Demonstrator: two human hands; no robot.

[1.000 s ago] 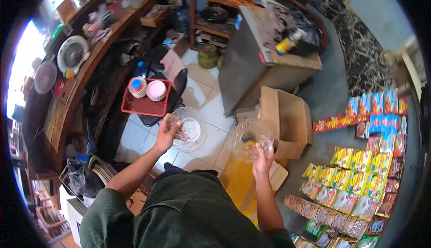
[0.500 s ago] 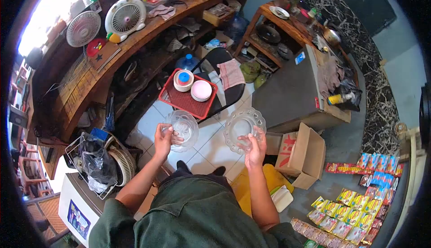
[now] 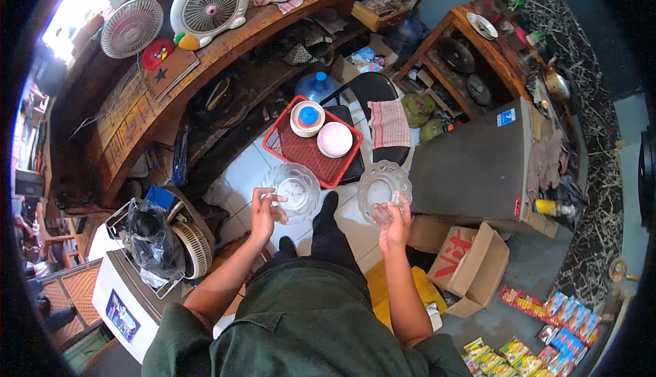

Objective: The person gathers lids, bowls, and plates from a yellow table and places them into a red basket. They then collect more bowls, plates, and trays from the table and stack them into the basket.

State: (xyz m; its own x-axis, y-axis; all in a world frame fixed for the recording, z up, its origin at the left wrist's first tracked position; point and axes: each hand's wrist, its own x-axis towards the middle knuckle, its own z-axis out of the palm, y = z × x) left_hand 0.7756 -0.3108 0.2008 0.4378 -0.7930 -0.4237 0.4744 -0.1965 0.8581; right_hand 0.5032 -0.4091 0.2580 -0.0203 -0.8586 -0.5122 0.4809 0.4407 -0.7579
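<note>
My left hand [image 3: 265,214] grips the edge of a clear glass bowl [image 3: 295,189] with a wavy rim. In my right hand [image 3: 394,223] is a second clear glass dish [image 3: 380,184], its scalloped border pierced with small openings. Both dishes are held apart in front of me at about the same height, over the tiled floor. Just beyond them a red plastic tray [image 3: 292,153] rests on a black chair, bearing a stack of bowls [image 3: 306,126] with a blue-topped item and a stack of pink-and-white bowls [image 3: 335,139].
A striped cloth [image 3: 389,123] hangs on the chair [image 3: 372,90]. A grey cabinet [image 3: 471,162] and an open cardboard box [image 3: 471,268] stand to the right. Along the left curves a wooden counter [image 3: 205,56] with two fans. A wire basket [image 3: 154,247] with a black bag sits at left.
The view has shifted, and one leg now extends forward toward the chair. The tray and chair appear slightly further right. Both hands still hold their glass dishes.
</note>
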